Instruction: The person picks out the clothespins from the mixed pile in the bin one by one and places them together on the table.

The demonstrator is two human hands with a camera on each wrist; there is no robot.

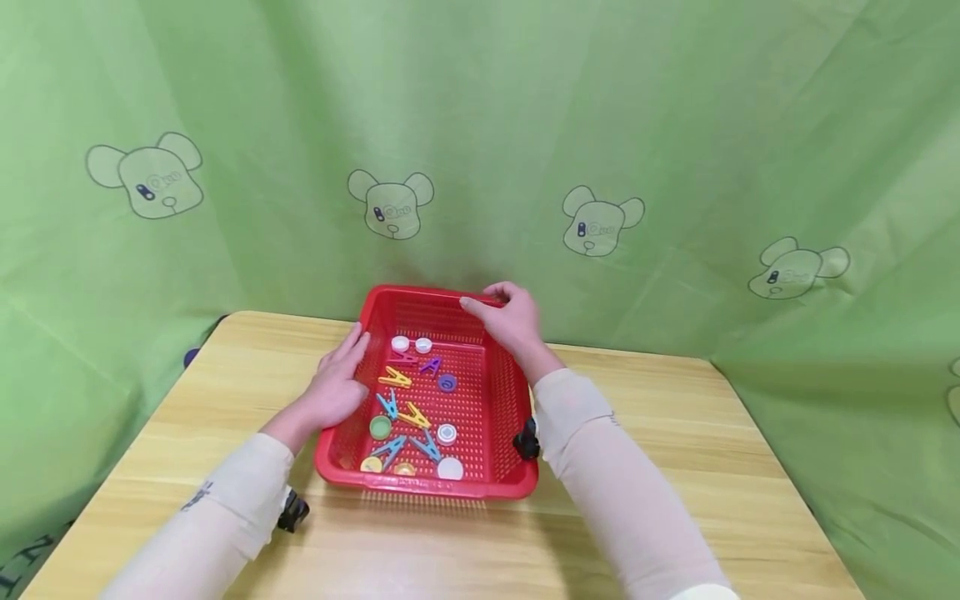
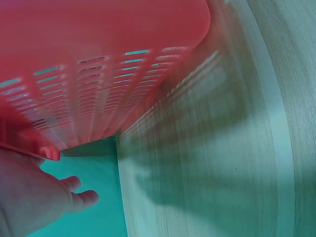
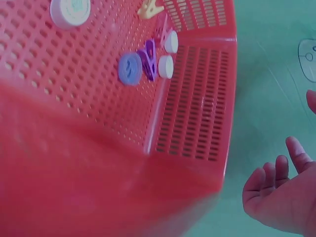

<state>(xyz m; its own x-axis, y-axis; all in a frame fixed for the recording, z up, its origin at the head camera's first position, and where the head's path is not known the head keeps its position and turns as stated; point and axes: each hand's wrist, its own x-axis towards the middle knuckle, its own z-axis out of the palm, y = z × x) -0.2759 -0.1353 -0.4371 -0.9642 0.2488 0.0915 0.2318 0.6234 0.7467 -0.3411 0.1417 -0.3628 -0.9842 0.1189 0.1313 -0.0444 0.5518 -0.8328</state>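
Observation:
A red slotted plastic basket (image 1: 427,487) stands on a wooden table (image 1: 675,467). Inside lie several coloured clothespins, such as a yellow one (image 1: 395,378) and a purple one (image 3: 149,60), and several bottle caps, among them white caps (image 1: 401,342) and a green cap (image 1: 380,427). My left hand (image 1: 339,385) lies with straight fingers along the basket's left wall (image 2: 98,74); in the left wrist view the hand (image 2: 34,197) is beside that wall. My right hand (image 1: 510,321) hovers at the far right corner, fingers extended; the right wrist view shows this hand (image 3: 281,197) open, just off the basket wall (image 3: 197,113).
A green cloth backdrop (image 1: 675,125) printed with bear heads hangs behind and to both sides of the table. Bare wood shows left, right and in front of the basket. Black wrist-camera mounts (image 1: 527,440) sit on both forearms.

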